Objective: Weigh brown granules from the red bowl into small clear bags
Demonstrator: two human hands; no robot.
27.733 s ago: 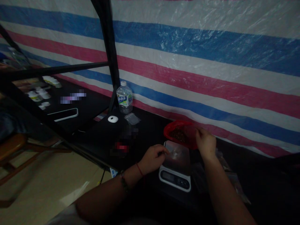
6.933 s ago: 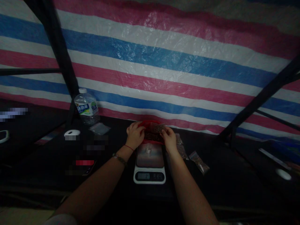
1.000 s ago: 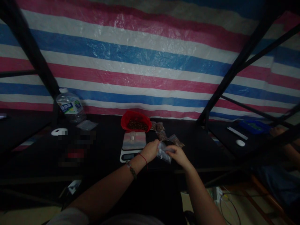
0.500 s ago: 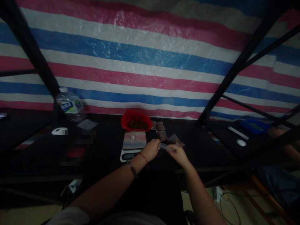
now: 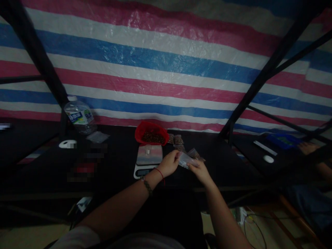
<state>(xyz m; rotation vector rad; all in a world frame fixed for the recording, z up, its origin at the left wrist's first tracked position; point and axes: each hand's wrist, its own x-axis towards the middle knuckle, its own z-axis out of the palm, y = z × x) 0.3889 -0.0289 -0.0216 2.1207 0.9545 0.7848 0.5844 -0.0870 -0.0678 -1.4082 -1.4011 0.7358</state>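
Observation:
A small clear plastic bag (image 5: 185, 160) is stretched between my two hands above the black table. My left hand (image 5: 169, 162) pinches its left end, and my right hand (image 5: 199, 170) grips the other end. Just left of my left hand stands a white kitchen scale (image 5: 149, 157) with a small metallic cup (image 5: 148, 151) on its plate. Behind the scale sits an open red bag (image 5: 140, 133) holding brown granular pieces. Several small filled plastic bags (image 5: 178, 139) lie beyond my hands, one of them (image 5: 194, 153) close to my right hand.
At the left are a large plastic bottle (image 5: 80, 117), a stack of clear bags (image 5: 98, 137) and a white mouse (image 5: 67, 144). Dark metal posts (image 5: 246, 93) flank the table. On the right, another person's hand (image 5: 308, 148) is by a blue tray (image 5: 281, 140).
The clear bag has been turned so more of its flat face shows. My hands have shifted slightly, still holding it. The view has moved a little.

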